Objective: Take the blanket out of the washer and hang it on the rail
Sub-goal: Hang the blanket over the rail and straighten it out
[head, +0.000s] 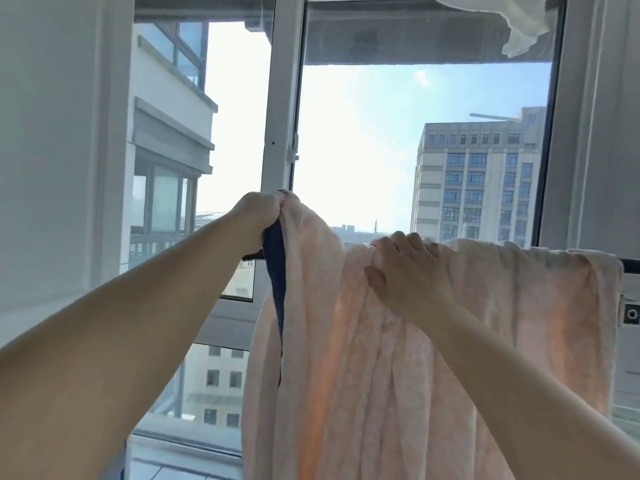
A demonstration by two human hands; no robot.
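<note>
A pale pink blanket (pixel 502 323) with a dark blue edge (pixel 277 271) hangs in folds in front of the window. Its right part is draped over a dark horizontal rail (pixel 631 264), which shows bare only at the far right. My left hand (pixel 258 216) grips the blanket's upper left corner and holds it above rail height. My right hand (pixel 408 268) grips a bunch of the blanket at the rail, fingers curled over the top. The washer is out of view.
A tall white-framed window (pixel 280 133) stands just behind the rail, with buildings outside. A white wall (pixel 62 150) is at the left. White cloth (pixel 523 29) hangs at the top right. A small bracket (pixel 631 313) sits on the frame at the right.
</note>
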